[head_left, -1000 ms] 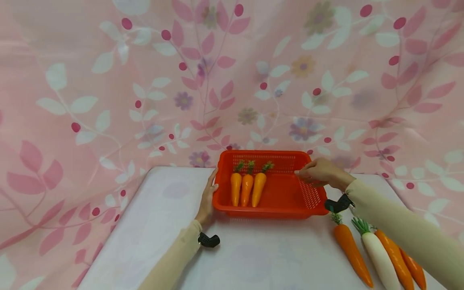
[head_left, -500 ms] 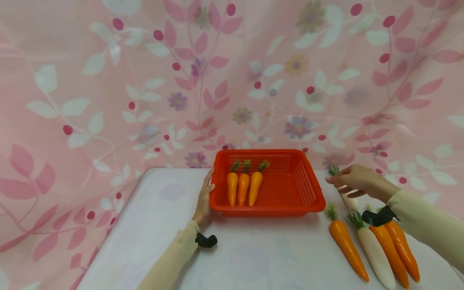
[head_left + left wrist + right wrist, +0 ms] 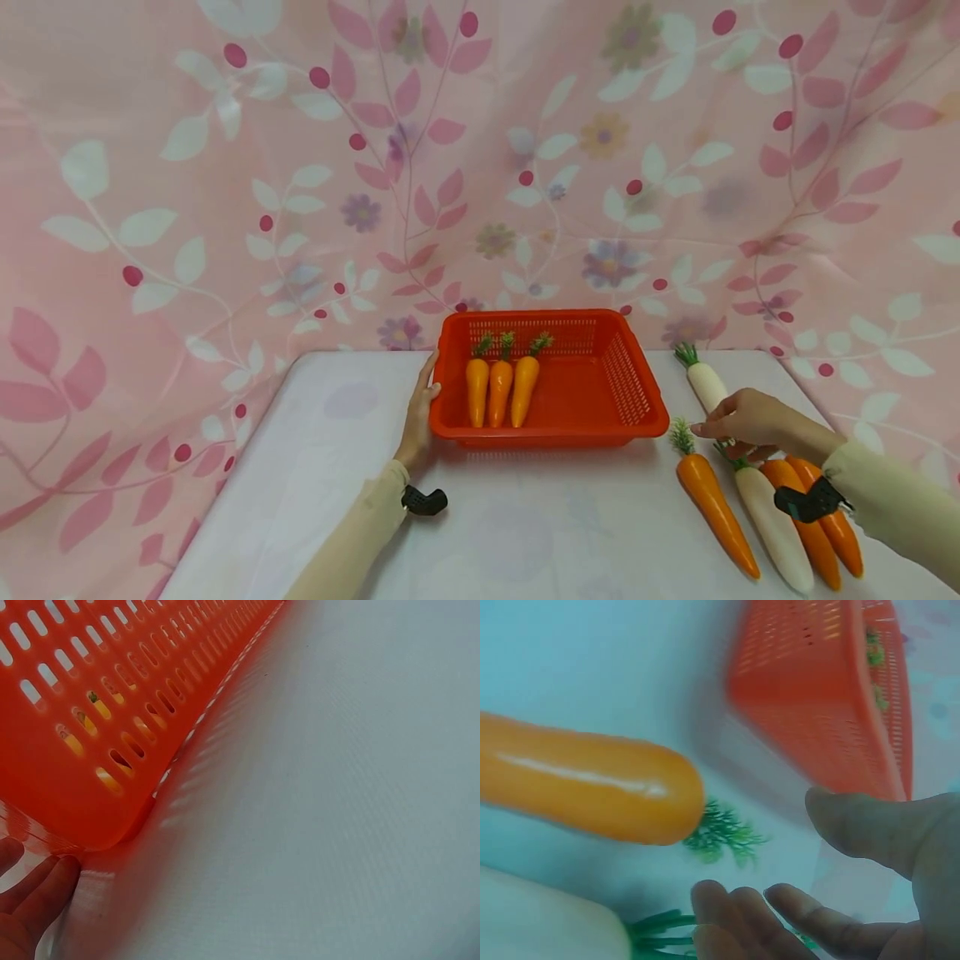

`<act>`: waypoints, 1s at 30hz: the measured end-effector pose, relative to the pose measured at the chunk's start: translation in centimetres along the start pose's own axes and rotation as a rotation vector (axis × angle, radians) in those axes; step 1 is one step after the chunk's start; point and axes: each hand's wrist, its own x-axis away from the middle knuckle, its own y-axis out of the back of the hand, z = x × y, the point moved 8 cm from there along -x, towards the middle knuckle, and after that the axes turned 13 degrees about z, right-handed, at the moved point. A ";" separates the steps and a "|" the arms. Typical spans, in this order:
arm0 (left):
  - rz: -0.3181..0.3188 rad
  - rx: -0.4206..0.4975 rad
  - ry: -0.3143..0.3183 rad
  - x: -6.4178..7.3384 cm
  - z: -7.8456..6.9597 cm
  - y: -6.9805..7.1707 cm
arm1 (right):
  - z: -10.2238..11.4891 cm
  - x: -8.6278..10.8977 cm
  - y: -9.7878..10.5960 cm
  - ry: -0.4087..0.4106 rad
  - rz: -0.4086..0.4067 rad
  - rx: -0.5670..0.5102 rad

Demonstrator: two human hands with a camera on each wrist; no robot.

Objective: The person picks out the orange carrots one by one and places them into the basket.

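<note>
In the head view, my left hand (image 3: 417,421) lies along the left side of a red plastic basket (image 3: 551,433), fingers extended. Its fingertips touch the basket wall low down in the left wrist view. Three small orange carrots (image 3: 500,392) with green tops lie side by side in the basket's left half. My right hand (image 3: 761,421) hovers over the leafy end of a larger carrot (image 3: 716,512) and a white radish (image 3: 776,533). In the right wrist view, its thumb and fingers are apart, with nothing between them, near the carrot's feathery green top (image 3: 724,832).
Another white radish (image 3: 705,383) lies farther back, right of the basket. Two more large carrots (image 3: 806,533) lie beside the front radish, partly under my right wrist. A white cloth covers the table (image 3: 510,533). A pink floral curtain (image 3: 480,150) hangs behind it.
My right hand has left the basket's right rim, passed over the back radish and come nearer, to the front carrot and radish. My left hand stays at the basket. The view has shifted slightly.
</note>
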 end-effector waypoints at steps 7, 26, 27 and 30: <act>0.001 -0.001 -0.004 0.0 0.2 0.1 | -0.9 -0.3 -1.8 -0.029 -0.029 0.067; -0.009 -0.009 -0.003 0.0 0.0 0.1 | -1.4 -1.9 -4.9 -0.029 -0.041 0.095; -0.009 -0.008 -0.002 0.0 0.1 0.1 | -1.5 -2.0 -4.9 -0.028 -0.039 0.080; -0.008 -0.006 0.009 0.0 0.3 0.0 | -1.9 -2.1 -5.0 -0.028 -0.026 0.042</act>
